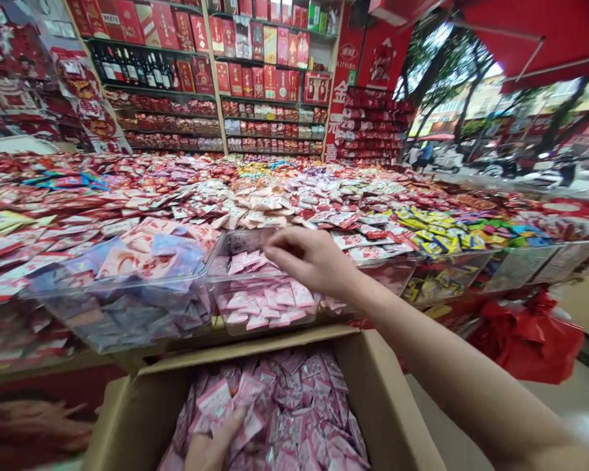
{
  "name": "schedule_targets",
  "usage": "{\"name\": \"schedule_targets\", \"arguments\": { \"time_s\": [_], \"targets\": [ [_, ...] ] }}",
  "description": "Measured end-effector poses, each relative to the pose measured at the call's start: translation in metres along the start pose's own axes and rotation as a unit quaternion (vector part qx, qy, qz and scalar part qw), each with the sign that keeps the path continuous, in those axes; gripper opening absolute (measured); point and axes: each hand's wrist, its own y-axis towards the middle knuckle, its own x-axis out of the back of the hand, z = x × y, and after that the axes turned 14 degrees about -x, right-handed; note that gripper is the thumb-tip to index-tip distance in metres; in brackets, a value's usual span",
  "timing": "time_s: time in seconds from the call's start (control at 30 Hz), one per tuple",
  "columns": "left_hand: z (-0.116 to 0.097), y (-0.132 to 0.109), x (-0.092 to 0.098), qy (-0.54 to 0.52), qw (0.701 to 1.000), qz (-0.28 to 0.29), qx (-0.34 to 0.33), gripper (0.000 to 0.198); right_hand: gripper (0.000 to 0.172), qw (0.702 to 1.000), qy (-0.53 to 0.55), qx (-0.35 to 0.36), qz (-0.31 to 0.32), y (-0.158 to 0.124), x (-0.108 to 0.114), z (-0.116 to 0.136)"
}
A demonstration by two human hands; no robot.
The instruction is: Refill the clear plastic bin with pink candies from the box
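Note:
An opened cardboard box [392, 392] sits in front of me, filled with small pink candy packets [299, 418]. Low inside it, my left hand [213, 445] has its thumb closed over a few of these packets; its other fingers are hidden beneath them. My right hand [311, 258] is above a clear plastic bin [220, 281] that holds more pink packets [269, 301]. Its fingers are curled into a pinch, and what they hold, if anything, does not show. The right forearm reaches over the box's right side.
Beside the bin on the left stands another clear bin with lilac and peach packets [152, 255]. Yellow packets [432, 229] lie to the right. Heaps of wrapped sweets spread behind, up to shelves [220, 78] of boxes and bottles. A red plastic bag [530, 340] hangs at right.

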Motion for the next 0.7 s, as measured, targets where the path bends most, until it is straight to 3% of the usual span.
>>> {"name": "schedule_targets", "arguments": {
  "time_s": [0.1, 0.2, 0.33, 0.47, 0.57, 0.63, 0.7],
  "targets": [
    [-0.009, -0.011, -0.007, -0.077, 0.997, 0.022, -0.008, 0.034, 0.017, 0.991, 0.089, -0.044, 0.089, -0.072, -0.033, 0.006],
    [-0.010, -0.020, -0.010, -0.118, 0.990, 0.078, 0.005, 0.039, 0.034, 0.971, 0.126, -0.152, 0.136, -0.125, -0.081, -0.003],
    [-0.006, -0.027, -0.011, -0.130, 0.986, 0.099, 0.015, 0.036, 0.024, 0.934, 0.239, -0.222, 0.145, -0.145, -0.120, -0.021],
    [-0.006, -0.025, -0.009, -0.070, 0.992, 0.086, 0.064, 0.023, 0.020, 0.884, 0.369, -0.273, 0.090, -0.144, -0.121, -0.030],
    [-0.008, -0.023, -0.007, -0.068, 0.989, 0.075, 0.111, 0.030, 0.020, 0.909, 0.357, -0.210, 0.038, -0.149, -0.119, -0.029],
    [-0.009, -0.022, -0.006, -0.089, 0.985, 0.066, 0.133, 0.035, 0.029, 0.939, 0.311, -0.134, 0.055, -0.153, -0.119, -0.027],
    [-0.010, -0.023, -0.007, -0.103, 0.986, 0.051, 0.124, 0.038, 0.036, 0.950, 0.282, -0.087, 0.101, -0.158, -0.120, -0.024]
  ]
}}
